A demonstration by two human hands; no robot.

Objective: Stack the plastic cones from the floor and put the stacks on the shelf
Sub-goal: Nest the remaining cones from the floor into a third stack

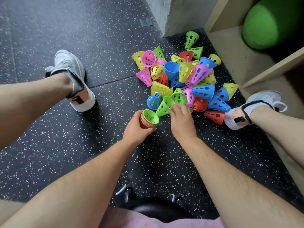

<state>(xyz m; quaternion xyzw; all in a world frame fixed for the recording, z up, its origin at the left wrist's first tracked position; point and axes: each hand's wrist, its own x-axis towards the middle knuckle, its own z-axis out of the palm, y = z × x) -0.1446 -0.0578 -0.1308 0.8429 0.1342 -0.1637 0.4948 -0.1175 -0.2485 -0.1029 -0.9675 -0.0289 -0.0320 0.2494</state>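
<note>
A heap of perforated plastic cones (185, 76) in green, yellow, pink, blue and red lies on the dark speckled floor beside the wooden shelf (233, 63). My left hand (136, 129) holds a short stack of nested cones (148, 118), its open mouth facing up with a green cone innermost. My right hand (181, 119) rests at the near edge of the heap, fingers closed on the rim of a green cone (163, 106) lying on its side.
My two feet in white shoes (72, 79) (256, 107) flank the heap. A green ball (273, 22) fills the shelf's upper compartment. A black stool seat (158, 209) is under me. A red cone (215, 116) lies by my right shoe.
</note>
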